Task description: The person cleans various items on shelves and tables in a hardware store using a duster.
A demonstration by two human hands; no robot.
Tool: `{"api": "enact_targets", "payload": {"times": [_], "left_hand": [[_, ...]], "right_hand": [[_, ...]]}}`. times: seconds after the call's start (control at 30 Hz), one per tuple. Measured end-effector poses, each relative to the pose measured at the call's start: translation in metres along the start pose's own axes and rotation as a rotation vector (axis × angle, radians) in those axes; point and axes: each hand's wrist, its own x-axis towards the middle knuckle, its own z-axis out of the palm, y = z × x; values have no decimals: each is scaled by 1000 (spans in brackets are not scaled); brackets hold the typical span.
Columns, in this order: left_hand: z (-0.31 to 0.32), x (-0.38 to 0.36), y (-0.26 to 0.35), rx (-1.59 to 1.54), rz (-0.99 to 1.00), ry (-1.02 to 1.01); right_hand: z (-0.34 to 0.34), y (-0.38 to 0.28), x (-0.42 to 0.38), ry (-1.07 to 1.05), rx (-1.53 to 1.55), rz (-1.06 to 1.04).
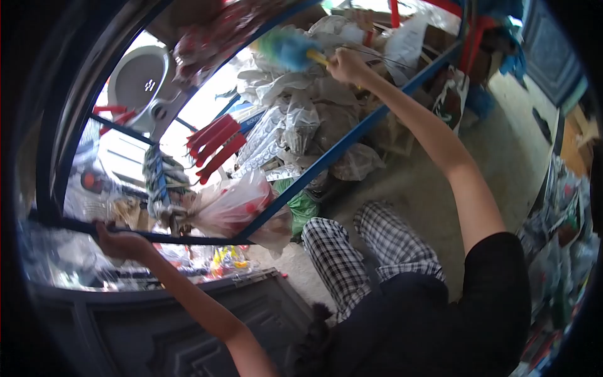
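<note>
In my right hand (347, 67) is the yellow handle of a fluffy blue and green duster (286, 50), blurred, over bagged goods on the rack. White plastic bags (276, 78) lie beneath and beside the duster. My left hand (119, 243) rests at the lower left corner of the blue metal frame (188, 240), its fingers bent round the bar. Right of that hand, a clear bag with red items (242, 204) hangs at the frame, beside tied grey-green cords (160, 182).
Red-handled items (217, 141) and a grey round-topped object (139, 78) are inside the rack. A dark panelled door (207, 314) stands below the left hand. Packaged goods (559, 239) line the right side, near a blue door (553, 47). A green bag (303, 204) sits near my legs.
</note>
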Motion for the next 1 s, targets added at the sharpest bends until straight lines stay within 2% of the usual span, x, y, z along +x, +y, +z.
{"api": "enact_targets", "payload": {"times": [0.13,0.23,0.27,0.3,0.37,0.43,0.5,0.57,0.6,0.63,0.7,0.73,0.77,0.8,0.83,0.87,0.9,0.93,1.0], "left_hand": [[3,6,8,15,84,22],[0,11,8,37,101,-38],[-3,13,16,33,17,-87],[-3,13,19,35,29,-72],[-4,15,41,-37,-180,-63],[-6,17,37,0,-169,-57],[-8,18,38,154,-13,-88],[-7,19,26,314,37,-75],[-5,19,26,186,-70,-62],[-4,19,26,57,-178,-50],[-5,18,33,154,-43,-36],[-7,17,38,94,-116,-26],[-7,18,38,40,-186,-17],[-5,26,32,-250,-309,-7],[-6,28,30,-265,-392,24],[-11,32,1,-329,-352,2],[-13,36,-13,-397,-314,-29],[-13,38,-25,-416,-367,-33],[-18,31,1,-437,-480,-38]], "right_hand": [[18,37,52,380,-11,221],[56,45,102,239,50,286],[67,32,99,178,112,268],[88,22,102,114,-20,-4],[106,-8,68,213,191,-254],[85,-15,42,116,108,-286],[82,-5,53,65,6,-264],[80,1,75,22,-96,-252],[79,4,83,-1,-146,-243],[78,8,91,89,-60,-200],[100,16,131,260,9,-9],[109,14,167,307,-256,-297],[109,15,179,207,-172,-275],[108,10,191,94,-90,-227],[103,7,204,11,-36,-202],[103,4,215,-30,-16,-190],[110,6,227,-39,-6,-167],[122,7,234,-25,1,-145],[141,11,246,25,-2,-99]]}}
